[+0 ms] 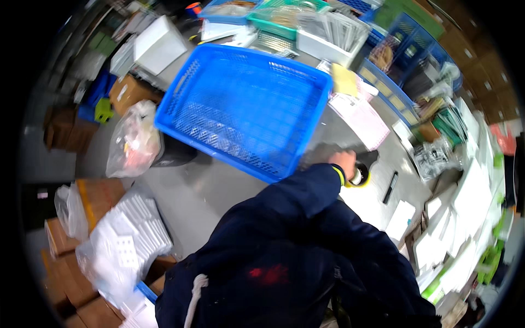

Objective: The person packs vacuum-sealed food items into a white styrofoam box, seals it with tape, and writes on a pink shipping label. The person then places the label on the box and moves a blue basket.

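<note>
My left hand (345,162) reaches across to the right, its fingers bent at a dark tape dispenser (367,157) with a yellow-rimmed roll (358,177). Blur hides whether the fingers grip it. My right hand is out of view; its sleeve runs up under the left forearm. A large blue plastic crate (246,110), with nothing in it, sits tilted in view on the grey metal table (197,197), just left of the hand. Pink and white paper sheets (363,119) lie beyond the hand, with a yellow slip (344,80). A black marker-like pen (390,187) lies to the right.
A clear plastic bag (137,143) stands left of the crate. Wrapped white packs (127,242) and cardboard boxes (69,274) are at lower left. A white foam box (324,45) and a green basket (272,22) stand beyond the crate. White packets (471,192) are piled at right.
</note>
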Demonstrator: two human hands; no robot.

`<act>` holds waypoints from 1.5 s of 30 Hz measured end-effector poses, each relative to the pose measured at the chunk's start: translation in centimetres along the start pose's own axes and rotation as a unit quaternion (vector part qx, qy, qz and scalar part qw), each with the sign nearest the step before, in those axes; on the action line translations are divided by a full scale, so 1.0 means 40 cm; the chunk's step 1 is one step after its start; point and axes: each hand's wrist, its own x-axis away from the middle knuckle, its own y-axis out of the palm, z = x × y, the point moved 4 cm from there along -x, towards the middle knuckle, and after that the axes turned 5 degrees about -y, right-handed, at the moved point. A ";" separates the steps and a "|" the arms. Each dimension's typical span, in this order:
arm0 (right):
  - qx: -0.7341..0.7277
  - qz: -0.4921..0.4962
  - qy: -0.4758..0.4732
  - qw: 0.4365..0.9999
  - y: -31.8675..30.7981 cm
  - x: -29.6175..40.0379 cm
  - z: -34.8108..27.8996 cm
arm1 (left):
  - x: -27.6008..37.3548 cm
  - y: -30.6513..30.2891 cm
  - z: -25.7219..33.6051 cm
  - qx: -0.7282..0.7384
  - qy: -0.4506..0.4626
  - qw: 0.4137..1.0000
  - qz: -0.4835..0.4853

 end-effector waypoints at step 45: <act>0.395 -0.511 -0.054 0.762 0.989 0.111 -0.025 | 2.117 0.172 -0.987 0.559 -0.275 0.108 0.775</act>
